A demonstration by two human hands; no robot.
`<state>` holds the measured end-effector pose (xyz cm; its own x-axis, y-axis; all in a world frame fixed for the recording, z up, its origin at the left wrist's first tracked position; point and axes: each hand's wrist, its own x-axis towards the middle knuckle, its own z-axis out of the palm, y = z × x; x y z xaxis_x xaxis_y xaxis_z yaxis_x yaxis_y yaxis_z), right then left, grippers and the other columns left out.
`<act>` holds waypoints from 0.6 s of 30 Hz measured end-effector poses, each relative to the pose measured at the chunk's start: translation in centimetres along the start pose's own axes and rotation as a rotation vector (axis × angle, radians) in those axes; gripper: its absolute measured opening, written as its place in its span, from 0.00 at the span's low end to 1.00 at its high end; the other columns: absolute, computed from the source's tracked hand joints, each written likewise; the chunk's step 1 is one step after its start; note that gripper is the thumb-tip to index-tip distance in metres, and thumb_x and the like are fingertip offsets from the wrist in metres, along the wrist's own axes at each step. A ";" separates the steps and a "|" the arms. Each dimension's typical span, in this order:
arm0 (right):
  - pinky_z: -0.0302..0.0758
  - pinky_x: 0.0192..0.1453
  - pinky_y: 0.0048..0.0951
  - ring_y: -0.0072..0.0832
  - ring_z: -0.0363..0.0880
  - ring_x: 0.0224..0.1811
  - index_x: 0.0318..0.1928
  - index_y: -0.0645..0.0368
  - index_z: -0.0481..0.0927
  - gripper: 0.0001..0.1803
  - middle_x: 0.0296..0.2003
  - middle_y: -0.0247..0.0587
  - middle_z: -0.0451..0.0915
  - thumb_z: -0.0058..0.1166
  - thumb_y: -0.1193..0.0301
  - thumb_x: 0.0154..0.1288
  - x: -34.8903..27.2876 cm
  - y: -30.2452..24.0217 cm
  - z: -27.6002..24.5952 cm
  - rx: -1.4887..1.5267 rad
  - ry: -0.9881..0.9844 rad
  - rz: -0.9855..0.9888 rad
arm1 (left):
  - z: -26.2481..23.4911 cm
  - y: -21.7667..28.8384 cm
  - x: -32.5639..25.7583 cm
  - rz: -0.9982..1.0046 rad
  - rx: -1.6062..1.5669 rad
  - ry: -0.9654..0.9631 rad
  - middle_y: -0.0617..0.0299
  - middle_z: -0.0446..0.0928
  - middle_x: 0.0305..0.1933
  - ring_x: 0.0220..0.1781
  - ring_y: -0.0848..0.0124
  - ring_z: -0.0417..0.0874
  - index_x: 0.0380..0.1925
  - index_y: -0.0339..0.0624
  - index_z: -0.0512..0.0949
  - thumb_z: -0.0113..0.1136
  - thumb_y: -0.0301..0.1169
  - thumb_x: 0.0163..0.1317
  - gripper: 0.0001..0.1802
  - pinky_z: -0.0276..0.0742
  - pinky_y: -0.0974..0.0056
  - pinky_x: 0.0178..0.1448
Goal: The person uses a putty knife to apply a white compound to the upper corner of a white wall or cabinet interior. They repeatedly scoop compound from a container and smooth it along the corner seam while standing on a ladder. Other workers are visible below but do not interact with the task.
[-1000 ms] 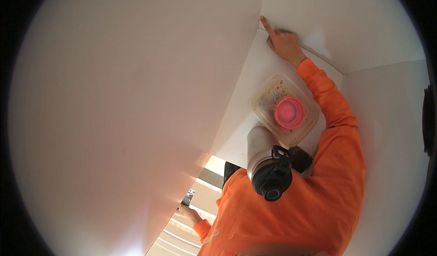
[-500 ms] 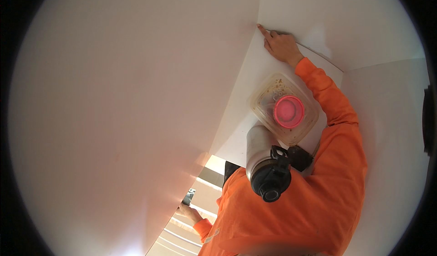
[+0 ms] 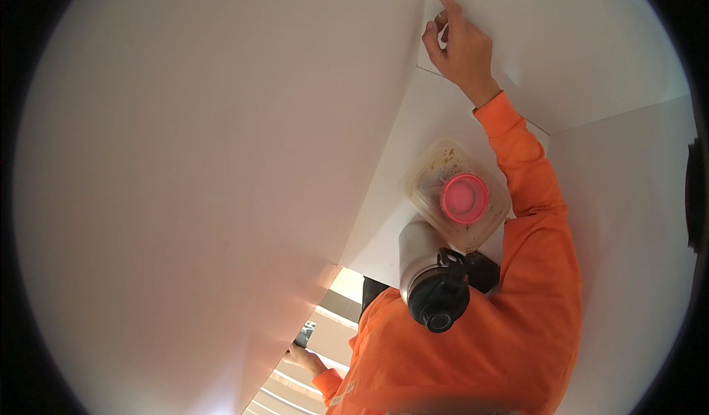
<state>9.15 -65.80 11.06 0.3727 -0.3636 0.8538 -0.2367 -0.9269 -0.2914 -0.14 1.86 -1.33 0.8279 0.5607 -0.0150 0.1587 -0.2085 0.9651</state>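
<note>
Between white walls, right hand (pointing), shelf

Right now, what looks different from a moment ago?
The right hand moved up the picture, its fingertip leaving the white panels' corner; nothing was visibly grasped or released. The left hand stayed at lower left; the clear container, pink tub and bottle stayed put.

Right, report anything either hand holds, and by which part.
Right hand: nothing visibly held. Left hand, at the edge of the pale panel: cannot be told.

no legible text, no readable labels; numbers
</note>
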 end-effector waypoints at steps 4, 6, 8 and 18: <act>0.70 0.20 0.27 0.26 0.71 0.14 0.66 0.57 0.65 0.32 0.19 0.32 0.76 0.54 0.74 0.59 1.8 -0.7 -0.5 -0.001 -0.003 -0.035 | 0.3 0.4 -0.2 -0.024 -0.006 -0.011 0.54 0.77 0.46 0.42 0.67 0.80 0.50 0.27 0.73 0.58 0.28 0.66 0.16 0.80 0.63 0.46; 0.72 0.23 0.30 0.31 0.74 0.17 0.67 0.62 0.63 0.33 0.20 0.40 0.76 0.53 0.74 0.60 2.3 -0.6 -0.7 -0.014 -0.046 -0.065 | 0.4 0.6 -0.4 -0.023 -0.002 -0.025 0.54 0.77 0.46 0.42 0.67 0.80 0.50 0.27 0.73 0.58 0.29 0.66 0.16 0.80 0.64 0.45; 0.71 0.21 0.30 0.30 0.72 0.14 0.67 0.64 0.62 0.34 0.17 0.39 0.74 0.53 0.74 0.59 2.7 -0.4 -0.7 -0.011 -0.007 -0.107 | 0.4 0.7 -0.5 0.025 -0.018 -0.040 0.54 0.77 0.46 0.42 0.67 0.80 0.49 0.28 0.73 0.58 0.29 0.66 0.17 0.80 0.64 0.45; 0.68 0.18 0.30 0.29 0.67 0.10 0.66 0.64 0.65 0.32 0.12 0.36 0.69 0.52 0.74 0.60 1.9 0.1 -0.3 -0.055 -0.070 -0.078 | -0.5 -0.7 0.4 0.024 0.047 0.001 0.56 0.77 0.47 0.43 0.69 0.79 0.52 0.29 0.73 0.62 0.33 0.65 0.21 0.79 0.64 0.47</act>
<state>9.63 -66.53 12.82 0.4529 -0.2976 0.8404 -0.2526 -0.9469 -0.1991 -0.16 2.60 -1.88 0.8312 0.5558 0.0086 0.1638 -0.2597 0.9517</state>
